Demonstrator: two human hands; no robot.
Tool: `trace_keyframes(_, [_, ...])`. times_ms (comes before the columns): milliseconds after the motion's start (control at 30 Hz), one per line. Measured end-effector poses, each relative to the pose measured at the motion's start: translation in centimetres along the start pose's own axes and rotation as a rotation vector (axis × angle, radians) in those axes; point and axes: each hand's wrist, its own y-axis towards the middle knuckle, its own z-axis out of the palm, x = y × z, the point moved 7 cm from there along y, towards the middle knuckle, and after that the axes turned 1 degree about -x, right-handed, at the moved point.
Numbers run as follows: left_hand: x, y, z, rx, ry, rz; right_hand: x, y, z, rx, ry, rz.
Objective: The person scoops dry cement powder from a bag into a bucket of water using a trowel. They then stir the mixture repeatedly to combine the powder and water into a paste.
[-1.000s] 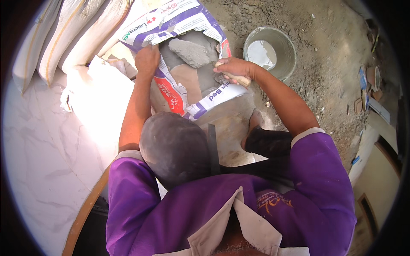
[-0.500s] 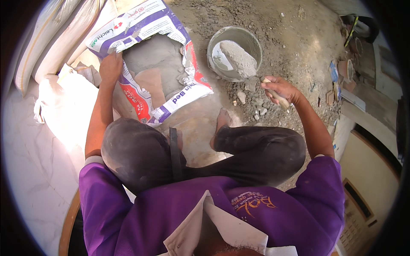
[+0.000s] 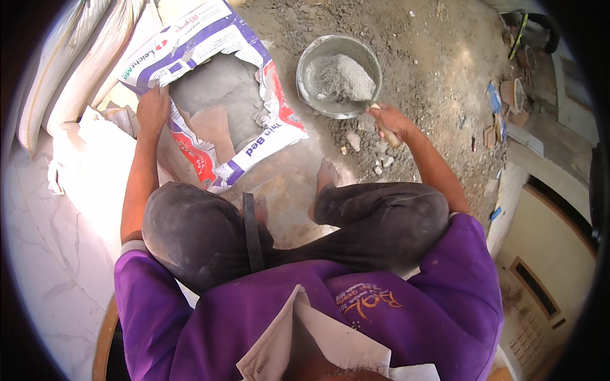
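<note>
Hands are both engaged: the left hand is closed on the torn edge of the paper bag, and the right hand is wrapped around the wooden handle of a trowel. The trowel's loaded end is over the mouth of the bucket, right of the bag, with grey powder heaped there; the blade's outline is hidden by the powder. Rate the trowel as rigid and probably nose-heavy when loaded; grip the handle fully, close to the blade, and keep it level, since loose powder should slide off readily. Treat the bag as heavy at its base but soft and tear-prone along the opening; hold a folded, intact section of wall rather than a ragged edge.
</note>
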Motion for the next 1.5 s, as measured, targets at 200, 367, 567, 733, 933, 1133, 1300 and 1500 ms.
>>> trace_keyframes(200, [-0.3,0.2,-0.3,0.077,0.017,0.042,0.9,1.8,-1.7,-0.201,-0.464,-0.155])
trace_keyframes(367, [-0.5,0.4,-0.6,0.193,0.038,-0.053,2.0,0.9,-2.9,-0.546,-1.047,-0.239])
trace_keyframes(567, [-1.9,-0.3,-4.1,0.242,-0.086,-0.158,7.3,-4.1,-2.8,-0.594,-1.056,-0.409])
trace_keyframes(733, [-2.5,0.3,-4.9,0.071,-0.057,-0.194,15.7,-7.2,4.6,-0.318,-0.99,-0.635])
trace_keyframes(933, [-1.9,-0.5,-4.8,0.001,-0.162,-0.196,20.6,-0.9,20.5,-0.079,-0.99,-0.721])
trace_keyframes(1133, [-2.7,-1.7,-5.2,-0.003,-0.18,-0.155,24.3,3.3,27.5,-0.352,-0.573,-0.722])
trace_keyframes(1300, [-2.2,-2.0,-5.2,0.017,-0.28,-0.179,28.2,4.5,31.7,-0.361,-0.341,-0.725])
trace_keyframes(1500, [3.8,-1.6,-7.0,-0.364,-0.268,-0.416,28.6,5.2,34.8,-0.232,-0.45,-0.82])
